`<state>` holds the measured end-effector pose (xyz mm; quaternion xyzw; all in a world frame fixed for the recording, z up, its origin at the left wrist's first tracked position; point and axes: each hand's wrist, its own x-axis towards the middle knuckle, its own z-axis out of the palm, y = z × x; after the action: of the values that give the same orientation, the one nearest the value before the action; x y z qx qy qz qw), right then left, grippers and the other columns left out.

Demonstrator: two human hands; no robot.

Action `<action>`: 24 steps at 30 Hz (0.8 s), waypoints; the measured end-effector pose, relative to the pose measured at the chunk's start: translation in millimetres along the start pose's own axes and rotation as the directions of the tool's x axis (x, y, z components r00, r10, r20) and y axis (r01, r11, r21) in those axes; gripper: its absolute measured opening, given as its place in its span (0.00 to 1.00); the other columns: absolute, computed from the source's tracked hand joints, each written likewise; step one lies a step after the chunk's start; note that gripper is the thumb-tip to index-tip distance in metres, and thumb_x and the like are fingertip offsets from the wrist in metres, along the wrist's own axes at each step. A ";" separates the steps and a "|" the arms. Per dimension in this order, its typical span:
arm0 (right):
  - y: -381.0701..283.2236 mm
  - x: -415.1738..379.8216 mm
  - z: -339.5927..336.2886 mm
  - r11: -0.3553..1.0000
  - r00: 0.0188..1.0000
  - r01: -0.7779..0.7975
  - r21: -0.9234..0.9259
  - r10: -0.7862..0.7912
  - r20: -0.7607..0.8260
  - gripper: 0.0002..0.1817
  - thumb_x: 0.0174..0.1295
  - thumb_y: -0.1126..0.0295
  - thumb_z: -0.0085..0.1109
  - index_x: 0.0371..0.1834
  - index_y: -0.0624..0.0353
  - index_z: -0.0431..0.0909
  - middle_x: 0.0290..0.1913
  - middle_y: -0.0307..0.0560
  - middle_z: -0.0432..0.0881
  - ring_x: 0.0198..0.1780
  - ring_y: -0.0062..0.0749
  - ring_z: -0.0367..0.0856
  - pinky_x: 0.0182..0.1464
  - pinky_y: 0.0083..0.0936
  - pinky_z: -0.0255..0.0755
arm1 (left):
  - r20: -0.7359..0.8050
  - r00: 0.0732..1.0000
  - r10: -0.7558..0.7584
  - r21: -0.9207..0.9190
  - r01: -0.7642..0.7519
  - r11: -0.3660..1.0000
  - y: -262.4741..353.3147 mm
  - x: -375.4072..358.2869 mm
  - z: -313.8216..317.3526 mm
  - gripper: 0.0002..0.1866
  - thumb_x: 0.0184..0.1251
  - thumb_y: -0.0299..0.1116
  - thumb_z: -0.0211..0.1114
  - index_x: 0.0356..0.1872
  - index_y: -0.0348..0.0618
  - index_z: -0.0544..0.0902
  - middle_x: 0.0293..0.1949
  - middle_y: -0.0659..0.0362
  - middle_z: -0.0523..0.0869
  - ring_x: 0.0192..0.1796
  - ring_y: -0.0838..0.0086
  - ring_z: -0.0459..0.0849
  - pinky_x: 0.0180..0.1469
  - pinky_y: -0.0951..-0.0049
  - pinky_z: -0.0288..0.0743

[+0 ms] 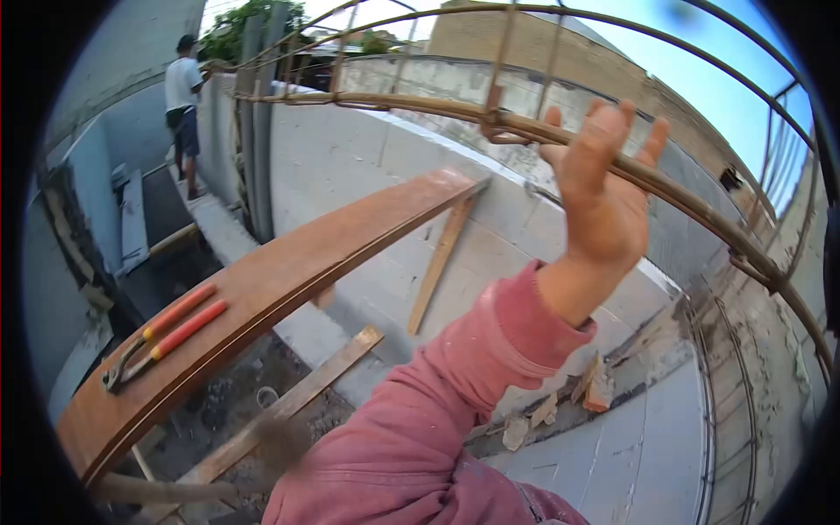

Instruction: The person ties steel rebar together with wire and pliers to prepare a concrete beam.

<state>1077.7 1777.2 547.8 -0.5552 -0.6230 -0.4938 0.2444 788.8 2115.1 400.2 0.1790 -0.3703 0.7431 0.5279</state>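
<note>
My left hand (pixel 604 188), in a pink sleeve, is raised against the lower bars of a long rebar cage (pixel 682 203). The bars pass through the hand, with some fingertips showing above and behind them. The cage curves overhead from the far left to the right edge, with thin stirrups tied along it. Below it a brown wooden plank (pixel 306 232) slopes up toward the block wall. Pincers with red handles (pixel 182 322) lie on this plank, apart from the hand. My right hand is out of view.
A person (pixel 184 109) in a white shirt stands on a ledge at the far left, hands near the cage's end. Grey pipes (pixel 255 131) rise by the block wall (pixel 350 166). A loose board (pixel 289 407) and broken brick pieces (pixel 599 385) lie below.
</note>
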 end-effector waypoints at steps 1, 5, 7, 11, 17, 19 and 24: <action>4.7 -13.9 16.3 0.995 1.000 0.016 0.094 -0.018 0.023 0.48 0.55 0.30 0.48 0.58 0.70 0.70 0.50 0.58 0.78 0.53 0.44 0.75 0.49 0.36 0.70 | 0.000 0.999 0.040 -0.042 -0.040 0.998 -3.6 -1.0 -3.7 0.45 0.54 0.37 0.68 0.65 0.48 0.44 0.54 0.52 0.61 0.60 0.61 0.64 0.63 0.45 0.63; -44.4 -9.4 93.2 0.741 0.781 0.337 -0.581 -0.565 -0.266 0.45 0.44 0.32 0.64 0.48 0.68 0.75 0.41 0.54 0.80 0.38 0.43 0.78 0.42 0.36 0.71 | 0.015 0.998 0.056 -0.055 -0.055 0.997 -4.0 -5.9 -0.8 0.49 0.56 0.40 0.69 0.66 0.53 0.39 0.55 0.53 0.58 0.61 0.63 0.64 0.65 0.48 0.63; -34.7 -2.2 110.9 0.641 0.639 0.254 -0.724 -0.673 -0.372 0.38 0.42 0.37 0.69 0.40 0.65 0.77 0.33 0.49 0.80 0.30 0.40 0.77 0.35 0.34 0.71 | 0.013 0.999 0.030 -0.046 -0.029 0.998 0.0 -9.2 -0.7 0.46 0.56 0.41 0.69 0.64 0.52 0.42 0.53 0.53 0.58 0.60 0.64 0.64 0.64 0.49 0.64; -3.5 15.4 107.1 0.490 0.418 0.165 -0.856 -0.821 -0.389 0.26 0.43 0.46 0.74 0.21 0.56 0.73 0.17 0.38 0.72 0.16 0.31 0.72 0.19 0.27 0.67 | 0.068 0.997 -0.046 0.060 0.042 0.997 8.9 -6.2 -0.6 0.38 0.56 0.45 0.68 0.58 0.49 0.50 0.50 0.54 0.58 0.57 0.67 0.66 0.62 0.54 0.68; 25.5 32.9 115.4 0.489 0.410 0.265 -0.831 -0.837 -0.361 0.25 0.44 0.47 0.74 0.21 0.56 0.73 0.17 0.38 0.72 0.17 0.31 0.71 0.20 0.27 0.66 | 0.080 0.978 -0.193 0.224 0.171 0.959 14.8 -3.9 -1.6 0.37 0.54 0.55 0.63 0.52 0.40 0.55 0.44 0.56 0.57 0.54 0.67 0.67 0.58 0.61 0.71; 17.8 36.8 127.7 0.560 0.456 0.325 -0.762 -0.799 -0.392 0.25 0.44 0.47 0.73 0.21 0.56 0.73 0.17 0.38 0.72 0.17 0.31 0.71 0.20 0.27 0.66 | 0.082 0.978 -0.193 0.247 0.168 0.954 16.5 -4.0 -0.8 0.38 0.54 0.56 0.63 0.52 0.39 0.55 0.44 0.55 0.57 0.54 0.67 0.67 0.57 0.62 0.71; -22.0 50.3 165.7 0.738 0.604 0.444 -0.508 -0.666 -0.438 0.24 0.44 0.48 0.73 0.21 0.56 0.73 0.18 0.39 0.72 0.18 0.32 0.72 0.21 0.28 0.66 | 0.093 0.978 -0.185 0.217 0.162 0.963 16.1 -3.9 -0.3 0.36 0.53 0.55 0.65 0.50 0.41 0.56 0.44 0.56 0.57 0.53 0.68 0.67 0.57 0.61 0.72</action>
<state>1084.3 1949.1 518.0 -0.1792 -0.5587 -0.7948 0.1552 775.6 2110.1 391.7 0.3068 -0.3024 0.7173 0.5476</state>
